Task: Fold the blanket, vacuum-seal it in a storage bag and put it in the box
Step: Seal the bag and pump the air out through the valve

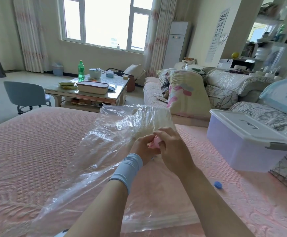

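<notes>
The nearest edge of the clear storage bag (108,168) is lying flat across the pink quilted bed (28,159), its sealed strip running just below the forearms. Above it the left grip (141,147), with a pale blue sleeve on the wrist, and the right grip (172,151) are meeting over the bag, both with fingers curled round a small pink piece (154,142) and pinching it between them. The bag's far end is standing up crumpled, and a pale ribbed mass (149,120) is showing through the plastic; whether that is the blanket I cannot tell. A small blue cap (218,185) is resting on the bed to the right, well apart from the bag. Further right the translucent box (242,151) is sitting at the bed's edge with its white lid (245,129) on. Beyond, a sofa (224,86) is carrying a flowered pillow (185,93). The low counter (118,93) is holding a green bottle (81,71) and a cream lidded container (92,87), with a blue chair (26,94) beside it. At the back, daylight is pouring through the window (105,23), and an eye chart (219,31) is hanging near a standing air conditioner (177,43).
</notes>
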Demonstrator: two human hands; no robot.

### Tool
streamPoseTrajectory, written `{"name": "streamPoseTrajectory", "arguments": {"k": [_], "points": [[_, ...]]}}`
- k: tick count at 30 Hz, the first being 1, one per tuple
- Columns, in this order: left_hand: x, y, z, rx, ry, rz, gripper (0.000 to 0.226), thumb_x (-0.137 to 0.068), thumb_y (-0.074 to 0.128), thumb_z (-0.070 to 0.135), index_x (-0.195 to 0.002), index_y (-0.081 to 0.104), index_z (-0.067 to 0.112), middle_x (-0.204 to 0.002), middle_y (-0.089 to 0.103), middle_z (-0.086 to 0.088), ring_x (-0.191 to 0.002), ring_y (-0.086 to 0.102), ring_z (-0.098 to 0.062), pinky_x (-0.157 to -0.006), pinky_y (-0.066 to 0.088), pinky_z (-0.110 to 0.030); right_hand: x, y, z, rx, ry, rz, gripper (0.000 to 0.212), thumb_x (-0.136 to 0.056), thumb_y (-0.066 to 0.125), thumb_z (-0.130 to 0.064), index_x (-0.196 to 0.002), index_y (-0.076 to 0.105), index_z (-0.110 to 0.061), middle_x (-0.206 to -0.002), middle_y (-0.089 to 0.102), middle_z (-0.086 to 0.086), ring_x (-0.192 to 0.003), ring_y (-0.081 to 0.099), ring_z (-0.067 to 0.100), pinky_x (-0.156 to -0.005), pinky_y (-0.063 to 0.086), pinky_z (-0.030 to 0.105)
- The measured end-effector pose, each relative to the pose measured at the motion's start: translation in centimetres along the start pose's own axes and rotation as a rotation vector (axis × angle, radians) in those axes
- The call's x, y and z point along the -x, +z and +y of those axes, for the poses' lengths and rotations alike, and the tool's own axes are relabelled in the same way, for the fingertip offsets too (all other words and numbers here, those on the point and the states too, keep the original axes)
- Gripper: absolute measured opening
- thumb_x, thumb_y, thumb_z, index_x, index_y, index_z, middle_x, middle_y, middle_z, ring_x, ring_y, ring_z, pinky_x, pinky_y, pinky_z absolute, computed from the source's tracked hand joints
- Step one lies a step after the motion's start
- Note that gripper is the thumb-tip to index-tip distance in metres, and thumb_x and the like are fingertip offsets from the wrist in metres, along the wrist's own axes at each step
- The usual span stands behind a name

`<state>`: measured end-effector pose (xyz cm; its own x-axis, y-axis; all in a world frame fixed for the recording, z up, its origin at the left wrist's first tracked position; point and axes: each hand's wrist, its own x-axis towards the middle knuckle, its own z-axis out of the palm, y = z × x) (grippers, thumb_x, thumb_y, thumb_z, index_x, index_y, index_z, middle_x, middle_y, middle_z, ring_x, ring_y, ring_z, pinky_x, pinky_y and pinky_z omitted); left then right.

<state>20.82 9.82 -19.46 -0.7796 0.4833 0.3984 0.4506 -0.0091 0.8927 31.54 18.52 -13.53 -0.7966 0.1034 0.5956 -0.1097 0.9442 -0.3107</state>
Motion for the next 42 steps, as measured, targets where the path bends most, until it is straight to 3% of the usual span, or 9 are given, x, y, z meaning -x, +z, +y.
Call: {"name": "streamPoseTrajectory", "arguments": {"k": [8,11,13,15,22,29,32,36,42], "points": [[-0.4,-0.5,-0.1,0.04,0.007,-0.049,0.045,-0.062,0.084,0.024,-0.102,0.071,0.041,-0.092,0.072,0.005,-0.077,0.057,-0.004,-0.08,0.056,-0.029,-2.5,-4.1,-1.4,-0.019,-0.331,0.588,0.036,-0.097,0.045,-0.003,-0.126,0.065,-0.01,-0.137,0.057,0.009,-0.128,0.05,0.021,-0.109,0.036,0.026],[0.0,-0.2,0.2,0.013,0.005,-0.036,0.033,-0.06,0.076,0.03,-0.089,0.07,0.043,-0.072,0.064,0.016,-0.064,0.05,0.001,-0.061,0.05,-0.017,-1.0,-2.0,-0.8,0.012,-0.189,0.351,0.041,-0.092,0.048,0.003,-0.126,0.066,-0.008,-0.14,0.055,0.01,-0.13,0.048,0.026,-0.11,0.038,0.032],[0.3,-0.2,0.4,-0.016,-0.006,-0.023,0.024,-0.058,0.067,0.036,-0.08,0.067,0.046,-0.065,0.061,0.018,-0.059,0.048,0.002,-0.06,0.05,-0.018,0.0,-0.5,-0.2,0.029,-0.055,0.027,0.043,-0.091,0.052,0.003,-0.128,0.066,-0.011,-0.142,0.054,0.007,-0.131,0.048,0.029,-0.109,0.041,0.041],[0.3,-0.3,0.5,-0.016,-0.018,-0.02,0.023,-0.058,0.064,0.037,-0.079,0.066,0.045,-0.064,0.062,0.018,-0.058,0.05,0.002,-0.06,0.051,-0.02,0.1,-0.4,0.0,0.007,-0.027,-0.052,0.043,-0.092,0.054,0.001,-0.13,0.066,-0.013,-0.143,0.054,0.005,-0.132,0.049,0.028,-0.109,0.041,0.041],[-0.1,-0.5,0.3,0.016,-0.03,-0.03,0.05,-0.058,0.082,0.032,-0.105,0.07,0.042,-0.091,0.072,0.008,-0.077,0.059,-0.004,-0.078,0.058,-0.029,-2.4,-3.9,-1.7,-0.049,-0.337,0.601,0.03,-0.098,0.047,-0.006,-0.12,0.066,-0.013,-0.132,0.058,0.009,-0.121,0.054,0.023,-0.105,0.039,0.025],[0.5,-0.2,0.8,0.017,-0.062,-0.03,0.03,-0.054,0.066,0.032,-0.084,0.069,0.035,-0.069,0.064,0.006,-0.062,0.051,-0.005,-0.065,0.055,-0.034,0.1,-0.2,0.1,0.113,-0.013,-0.09,0.039,-0.091,0.055,-0.002,-0.124,0.068,-0.018,-0.142,0.053,0.0,-0.128,0.05,0.026,-0.1,0.047,0.041],[0.5,-0.4,0.8,0.063,-0.043,-0.03,0.032,-0.054,0.069,0.034,-0.086,0.071,0.037,-0.073,0.066,0.011,-0.066,0.053,-0.004,-0.073,0.056,-0.032,-0.7,-1.6,-0.6,0.053,-0.147,0.08,0.043,-0.09,0.052,0.0,-0.127,0.067,-0.015,-0.143,0.054,0.005,-0.127,0.052,0.028,-0.102,0.048,0.04],[0.1,-0.8,0.5,0.048,-0.019,-0.04,0.048,-0.053,0.074,0.035,-0.101,0.072,0.037,-0.086,0.071,0.008,-0.075,0.058,-0.004,-0.082,0.056,-0.026,-1.9,-2.8,-1.4,0.01,-0.28,0.463,0.04,-0.095,0.041,-0.007,-0.128,0.064,-0.013,-0.138,0.055,0.01,-0.124,0.049,0.022,-0.109,0.03,0.017],[0.5,-0.3,0.6,0.034,-0.056,-0.036,0.027,-0.055,0.067,0.033,-0.081,0.068,0.037,-0.07,0.063,0.01,-0.065,0.052,-0.007,-0.066,0.055,-0.032,0.5,0.4,0.2,0.115,-0.045,-0.028,0.044,-0.091,0.052,-0.004,-0.131,0.065,-0.017,-0.146,0.052,0.006,-0.135,0.046,0.028,-0.108,0.041,0.047]]}}
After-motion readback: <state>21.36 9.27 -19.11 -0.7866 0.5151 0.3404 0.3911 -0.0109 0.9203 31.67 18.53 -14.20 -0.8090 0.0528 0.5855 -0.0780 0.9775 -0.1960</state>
